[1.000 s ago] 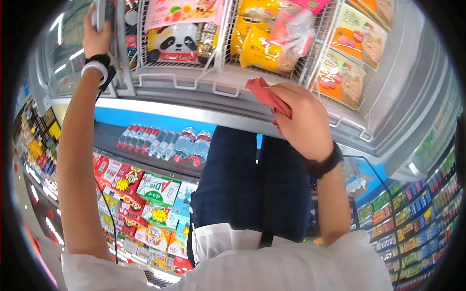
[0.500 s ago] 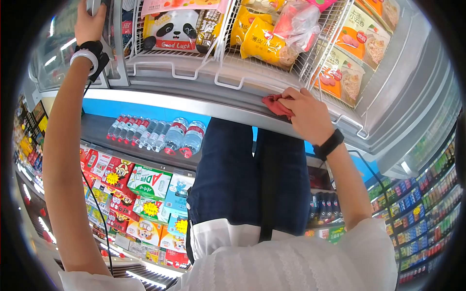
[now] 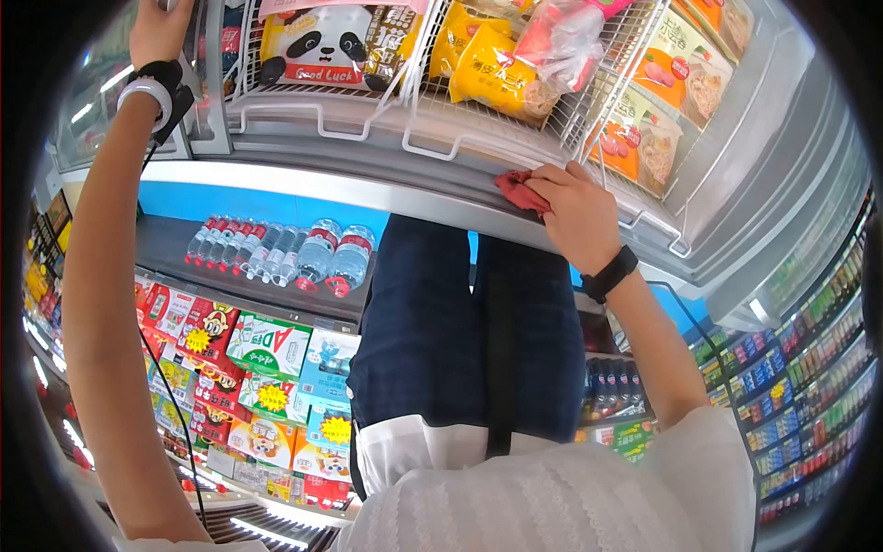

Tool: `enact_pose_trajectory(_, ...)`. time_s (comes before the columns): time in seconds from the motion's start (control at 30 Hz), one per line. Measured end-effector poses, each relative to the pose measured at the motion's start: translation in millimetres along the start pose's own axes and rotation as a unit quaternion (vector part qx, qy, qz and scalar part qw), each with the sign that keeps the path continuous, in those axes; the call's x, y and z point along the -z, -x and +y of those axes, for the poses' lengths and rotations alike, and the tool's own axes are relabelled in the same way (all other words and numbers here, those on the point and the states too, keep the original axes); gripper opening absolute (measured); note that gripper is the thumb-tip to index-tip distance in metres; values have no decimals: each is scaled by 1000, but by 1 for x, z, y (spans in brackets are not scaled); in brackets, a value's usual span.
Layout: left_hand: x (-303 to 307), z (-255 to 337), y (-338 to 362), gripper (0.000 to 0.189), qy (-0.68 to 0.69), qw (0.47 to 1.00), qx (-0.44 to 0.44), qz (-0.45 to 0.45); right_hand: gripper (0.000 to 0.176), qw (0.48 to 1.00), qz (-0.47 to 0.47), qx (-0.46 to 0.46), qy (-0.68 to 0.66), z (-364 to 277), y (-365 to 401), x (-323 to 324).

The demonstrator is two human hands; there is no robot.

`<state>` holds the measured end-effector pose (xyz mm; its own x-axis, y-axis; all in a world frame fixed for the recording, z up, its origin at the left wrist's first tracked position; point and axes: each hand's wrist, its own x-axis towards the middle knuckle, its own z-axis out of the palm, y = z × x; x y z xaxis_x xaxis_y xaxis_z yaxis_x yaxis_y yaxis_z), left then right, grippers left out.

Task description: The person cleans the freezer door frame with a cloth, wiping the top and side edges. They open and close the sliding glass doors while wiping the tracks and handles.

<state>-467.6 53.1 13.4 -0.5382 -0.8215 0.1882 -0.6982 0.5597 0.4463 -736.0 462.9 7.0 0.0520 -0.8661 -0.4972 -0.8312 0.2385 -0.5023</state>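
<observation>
My right hand [image 3: 581, 213] is closed on a crumpled red cloth [image 3: 521, 190], which it presses against the grey front rim [image 3: 359, 166] of a chest freezer. At the upper left, my left hand [image 3: 160, 35] wraps round the grey edge of the freezer's glass lid [image 3: 216, 83]; its fingertips are cut off by the top of the picture. Just beyond the cloth, wire baskets [image 3: 432, 145] hold frozen food: a panda-printed bag [image 3: 324, 48], yellow bags [image 3: 497, 78] and orange-and-white packs [image 3: 635, 138].
Under the rim, large water bottles [image 3: 348, 260] and smaller ones lie on a dark shelf [image 3: 166, 241]. Stacked drink cartons [image 3: 267, 345] stand at the lower left. Shelves of small packets [image 3: 800, 396] line the right. A black cable [image 3: 704, 336] hangs beside my right arm.
The whole view has shifted slightly, so the freezer and shelves appear a little further left and up. Both hands keep their holds, and the cloth stays at nearly the same spot on the rim.
</observation>
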Motion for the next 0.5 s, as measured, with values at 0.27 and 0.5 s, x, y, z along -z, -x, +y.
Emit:
enact_pose_trajectory(0.27,1,-4,0,56,-17,1000,0,-6,15,998,-6,58,2,-45,-58,-4)
enact_pose_trajectory(0.5,-8,-42,0,67,-140,985,75,75,9,995,-61,-28,76,-33,-39,6)
